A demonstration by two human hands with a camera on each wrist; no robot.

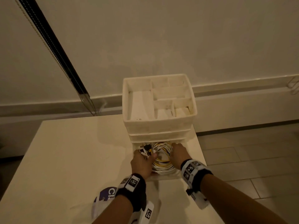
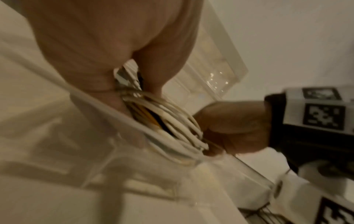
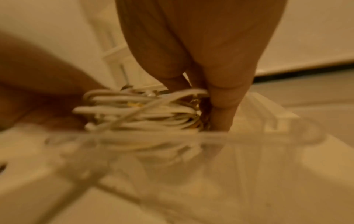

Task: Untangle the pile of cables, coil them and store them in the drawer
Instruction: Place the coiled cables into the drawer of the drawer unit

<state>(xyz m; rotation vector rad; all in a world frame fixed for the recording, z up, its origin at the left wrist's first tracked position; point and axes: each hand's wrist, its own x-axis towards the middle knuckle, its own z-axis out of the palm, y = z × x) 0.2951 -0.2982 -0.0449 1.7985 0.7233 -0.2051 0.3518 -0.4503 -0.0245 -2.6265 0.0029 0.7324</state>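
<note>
Lower centre of frame, left hand [image 1: 142, 164] and right hand [image 1: 178, 155] are gripping the light, springy cable coil [image 1: 162, 156] by opposite sides, easing it into the drawer [image 1: 161, 176]

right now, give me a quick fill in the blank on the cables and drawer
1. The coiled cables lie inside the open ____ drawer of the organizer.
2. The cables are mostly white, with some ____ strands.
3. The left hand and right hand are on ____ sides of the coil.

Missing: bottom; yellow; opposite
</note>
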